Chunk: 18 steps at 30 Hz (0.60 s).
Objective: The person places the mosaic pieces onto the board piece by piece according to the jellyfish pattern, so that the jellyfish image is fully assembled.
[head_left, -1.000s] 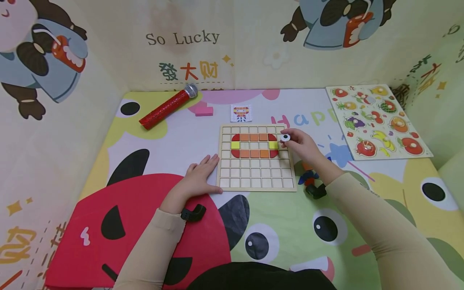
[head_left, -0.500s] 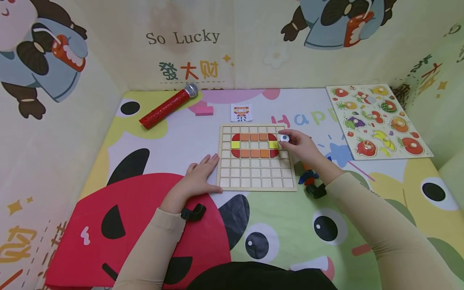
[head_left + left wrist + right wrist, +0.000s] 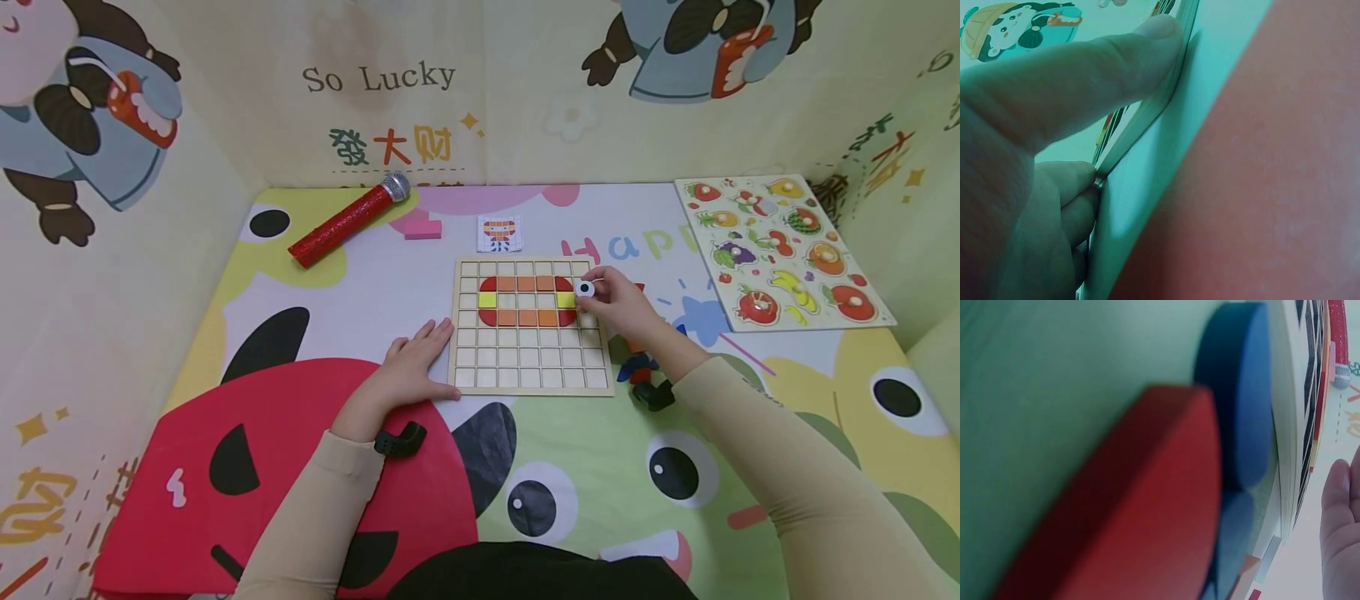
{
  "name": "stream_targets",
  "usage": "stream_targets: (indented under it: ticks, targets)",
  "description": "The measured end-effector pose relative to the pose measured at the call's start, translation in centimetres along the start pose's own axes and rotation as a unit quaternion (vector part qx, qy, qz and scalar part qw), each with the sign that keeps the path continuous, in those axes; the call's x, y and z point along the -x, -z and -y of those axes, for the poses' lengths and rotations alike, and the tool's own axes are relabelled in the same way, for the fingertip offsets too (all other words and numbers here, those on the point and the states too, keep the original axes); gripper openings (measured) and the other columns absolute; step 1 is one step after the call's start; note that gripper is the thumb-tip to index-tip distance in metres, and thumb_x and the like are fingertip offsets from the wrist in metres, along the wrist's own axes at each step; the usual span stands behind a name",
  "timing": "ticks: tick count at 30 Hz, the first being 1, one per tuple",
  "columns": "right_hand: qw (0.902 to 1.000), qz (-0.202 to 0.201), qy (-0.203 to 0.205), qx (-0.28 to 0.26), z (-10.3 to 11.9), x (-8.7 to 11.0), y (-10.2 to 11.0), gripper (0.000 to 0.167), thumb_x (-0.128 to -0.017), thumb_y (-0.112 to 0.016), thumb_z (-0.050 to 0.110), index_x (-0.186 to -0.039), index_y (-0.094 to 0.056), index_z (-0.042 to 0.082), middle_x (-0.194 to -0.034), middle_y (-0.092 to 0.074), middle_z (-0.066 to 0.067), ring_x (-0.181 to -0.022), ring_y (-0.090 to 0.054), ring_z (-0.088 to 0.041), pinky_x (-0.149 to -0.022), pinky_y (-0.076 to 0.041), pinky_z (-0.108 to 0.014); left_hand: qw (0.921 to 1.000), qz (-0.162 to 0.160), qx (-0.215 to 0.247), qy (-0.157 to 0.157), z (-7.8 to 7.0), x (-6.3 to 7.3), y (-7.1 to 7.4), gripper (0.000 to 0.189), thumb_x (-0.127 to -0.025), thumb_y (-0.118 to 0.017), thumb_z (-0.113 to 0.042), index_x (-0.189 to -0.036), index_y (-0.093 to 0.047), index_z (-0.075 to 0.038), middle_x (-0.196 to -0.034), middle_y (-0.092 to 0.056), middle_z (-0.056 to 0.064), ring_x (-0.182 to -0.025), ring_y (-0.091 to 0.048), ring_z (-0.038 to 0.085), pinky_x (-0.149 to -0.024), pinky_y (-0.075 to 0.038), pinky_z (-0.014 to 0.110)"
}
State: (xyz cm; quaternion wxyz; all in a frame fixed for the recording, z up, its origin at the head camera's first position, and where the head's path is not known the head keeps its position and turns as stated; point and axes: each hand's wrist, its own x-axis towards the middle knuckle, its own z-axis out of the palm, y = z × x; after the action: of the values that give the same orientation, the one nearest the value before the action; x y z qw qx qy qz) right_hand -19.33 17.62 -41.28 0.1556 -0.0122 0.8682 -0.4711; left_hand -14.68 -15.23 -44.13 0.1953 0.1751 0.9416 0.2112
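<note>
My right hand (image 3: 621,302) pinches a round white eye piece (image 3: 585,289) with a black dot, held over the upper right of a wooden grid board (image 3: 532,392). Red, orange and yellow tiles (image 3: 527,317) form a ring with white middle cells in the board's upper rows. At the board's left edge rests my left hand (image 3: 408,367), fingers extended; the left wrist view has its thumb (image 3: 1160,37) against the rim. Loose blocks (image 3: 639,367) lie under the right wrist; a red block (image 3: 1160,506) and a blue block (image 3: 1250,400) loom large in the right wrist view.
A small pattern card (image 3: 498,234) lies behind the board, with a pink block (image 3: 423,231) to its left. Farther left is a red glittery microphone (image 3: 345,222). A fruit puzzle board (image 3: 787,258) occupies the back right. Printed walls (image 3: 525,125) enclose the table.
My right hand has shifted slightly left with the eye piece, nearer the yellow tile on the ring's right side. The left hand and the board have stayed in place.
</note>
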Motion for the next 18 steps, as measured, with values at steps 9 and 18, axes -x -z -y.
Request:
stream_targets:
  ticks: [9,18]
  targets:
    - [0.9979,-0.017,0.024,0.058,0.5,-1.1,-1.1,0.037,-0.087,-0.059,0.024,-0.121,-0.051,0.011,-0.107,-0.051,-0.01,-0.093,-0.047,-0.023,-0.072,-0.044,-0.027,1.0,-0.001,0.004,0.0,0.1,0.0,0.0,0.106,-0.064,-0.077,-0.044,-0.147,-0.014,-0.021,-0.153,-0.015,-0.004,-0.141,-0.008,0.021,-0.106,-0.015,0.052]
    - [0.9922,-0.001,0.055,0.112,1.2,-2.5,-2.3,0.035,-0.086,-0.061,0.022,-0.117,-0.057,0.007,-0.1,-0.05,-0.009,-0.088,-0.044,-0.023,-0.073,-0.041,-0.03,1.0,0.002,0.007,-0.001,0.3,0.1,0.0,0.106,-0.064,-0.076,-0.045,-0.146,-0.014,-0.022,-0.153,-0.014,-0.004,-0.141,-0.007,0.02,-0.106,-0.014,0.051]
